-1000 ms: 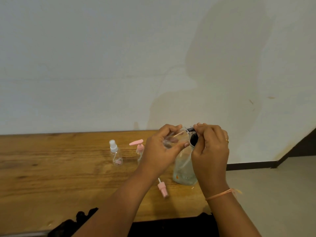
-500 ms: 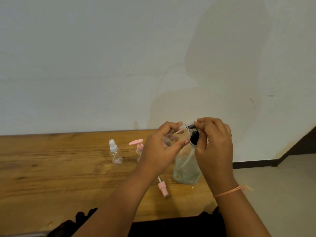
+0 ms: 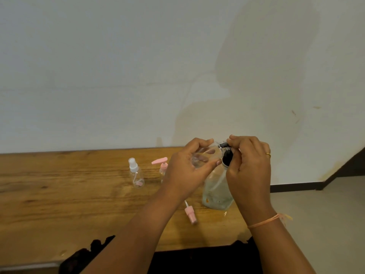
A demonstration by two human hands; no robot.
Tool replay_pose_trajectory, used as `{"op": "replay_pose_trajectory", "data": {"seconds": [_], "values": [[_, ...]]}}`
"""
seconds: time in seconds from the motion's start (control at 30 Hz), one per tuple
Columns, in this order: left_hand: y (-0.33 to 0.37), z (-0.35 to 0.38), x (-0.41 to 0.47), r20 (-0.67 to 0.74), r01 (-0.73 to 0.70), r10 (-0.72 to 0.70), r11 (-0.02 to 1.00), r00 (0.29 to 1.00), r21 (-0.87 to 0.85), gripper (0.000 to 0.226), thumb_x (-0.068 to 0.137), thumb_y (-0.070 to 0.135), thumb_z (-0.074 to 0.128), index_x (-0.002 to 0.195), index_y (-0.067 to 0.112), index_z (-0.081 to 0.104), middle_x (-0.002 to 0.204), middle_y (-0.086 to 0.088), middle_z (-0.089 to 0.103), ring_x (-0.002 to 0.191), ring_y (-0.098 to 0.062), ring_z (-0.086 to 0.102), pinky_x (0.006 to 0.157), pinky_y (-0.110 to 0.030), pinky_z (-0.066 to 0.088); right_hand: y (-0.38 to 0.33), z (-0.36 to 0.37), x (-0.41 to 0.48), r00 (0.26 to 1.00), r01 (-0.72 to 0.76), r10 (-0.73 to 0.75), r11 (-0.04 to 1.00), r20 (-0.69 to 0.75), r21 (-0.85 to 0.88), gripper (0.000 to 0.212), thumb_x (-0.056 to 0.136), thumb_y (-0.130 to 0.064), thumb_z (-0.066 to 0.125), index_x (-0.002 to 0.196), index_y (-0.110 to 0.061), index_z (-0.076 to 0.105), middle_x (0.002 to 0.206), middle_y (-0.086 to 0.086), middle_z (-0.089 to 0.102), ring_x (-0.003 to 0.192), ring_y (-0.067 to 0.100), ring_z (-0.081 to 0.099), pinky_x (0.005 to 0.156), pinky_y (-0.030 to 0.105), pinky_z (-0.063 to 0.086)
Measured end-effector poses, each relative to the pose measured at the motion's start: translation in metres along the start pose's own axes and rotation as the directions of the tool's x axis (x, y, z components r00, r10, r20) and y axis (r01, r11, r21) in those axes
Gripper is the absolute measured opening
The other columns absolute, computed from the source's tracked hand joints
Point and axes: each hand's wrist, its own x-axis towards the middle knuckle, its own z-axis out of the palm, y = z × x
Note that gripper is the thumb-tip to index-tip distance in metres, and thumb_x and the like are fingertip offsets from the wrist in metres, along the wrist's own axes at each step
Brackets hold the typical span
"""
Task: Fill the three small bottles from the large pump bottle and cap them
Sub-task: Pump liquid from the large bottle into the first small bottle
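Left of the neck of the large pump bottle, gripped in the left hand: 1 small clear bottle, fingers curled over its top side, thumb pressed along its underside, mouth brought right up to the black pump head. Pinched on that pump head: fingertips of the right hand, bunched together on top, other fingers curled down beside the neck. Set on the wooden table and leaning a little; base visible below both hands.

Compared with 1 second back: right hand lifted slightly on the pump head, wrist drifted right of the large pump bottle; left hand and small bottle hardly moved. Judged as the release of 1 pump stroke, so filling probably ongoing rather than finished; level inside the held bottle not readable.

Well left of the large pump bottle, 2 small bottles upright and already capped: 1 white-topped spray bottle, 1 pink-topped pump bottle nearer. Just in front and left of its base, lying loose: 1 pink spray cap, likely meant for the held bottle.
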Motion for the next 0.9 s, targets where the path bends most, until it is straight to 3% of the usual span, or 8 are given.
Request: {"op": "replay_pose_trajectory", "data": {"seconds": [0.17,0.33,0.43,0.63,0.9], "values": [[-0.001,-0.001,0.000,-0.003,-0.002,0.002,1.000,1.000,0.025,0.036,0.076,0.022,0.077,0.103,0.035,0.058,0.108,0.013,0.067,0.097,0.002,0.064,0.081,-0.019,0.054,0.000,0.002,0.001,1.000,0.006,-0.006,1.000,-0.017,0.003,0.022,0.078,0.001,0.049,0.091,-0.001,0.067,0.093,0.012,0.067,0.088,0.033,0.055,0.071,0.017,0.033],[-0.003,0.000,0.000,-0.010,0.010,-0.009,0.998,1.000,0.064,0.032,0.076,0.021,0.077,0.091,0.038,0.054,0.109,0.020,0.062,0.096,0.004,0.063,0.078,-0.013,0.051,0.005,0.013,-0.007,0.998,0.034,-0.035,0.999,-0.042,-0.023,0.022,0.081,0.000,0.045,0.092,0.000,0.065,0.092,0.013,0.066,0.091,0.020,0.047,0.075,0.022,0.035],[-0.005,0.001,-0.002,-0.022,0.008,-0.006,0.998,1.000,0.062,0.035,0.076,0.021,0.077,0.093,0.041,0.054,0.105,0.020,0.063,0.095,0.002,0.064,0.079,-0.017,0.053,0.003,0.011,-0.007,0.999,0.023,-0.023,1.000,-0.041,-0.010,0.027,0.083,-0.007,0.040,0.092,-0.002,0.065,0.093,0.011,0.066,0.089,0.026,0.052,0.073,0.017,0.031],[0.002,0.002,-0.003,-0.026,-0.084,0.086,0.995,0.996,0.062,0.034,0.076,0.018,0.076,0.094,0.037,0.055,0.109,0.015,0.064,0.094,0.009,0.061,0.074,-0.009,0.049,-0.002,0.001,0.000,0.998,-0.043,0.045,0.997,-0.033,0.063,0.023,0.079,0.001,0.048,0.090,-0.003,0.067,0.095,0.008,0.067,0.092,0.028,0.055,0.070,0.010,0.033],[-0.002,0.001,0.000,-0.016,-0.062,0.063,0.998,0.998,0.034,0.031,0.075,0.017,0.077,0.092,0.033,0.056,0.107,0.017,0.064,0.090,0.007,0.062,0.072,-0.010,0.049,0.002,0.008,-0.007,0.997,-0.003,0.007,0.999,-0.075,0.048,0.026,0.085,-0.007,0.043,0.094,-0.002,0.067,0.095,0.010,0.067,0.092,0.027,0.054,0.076,0.012,0.035]]}}
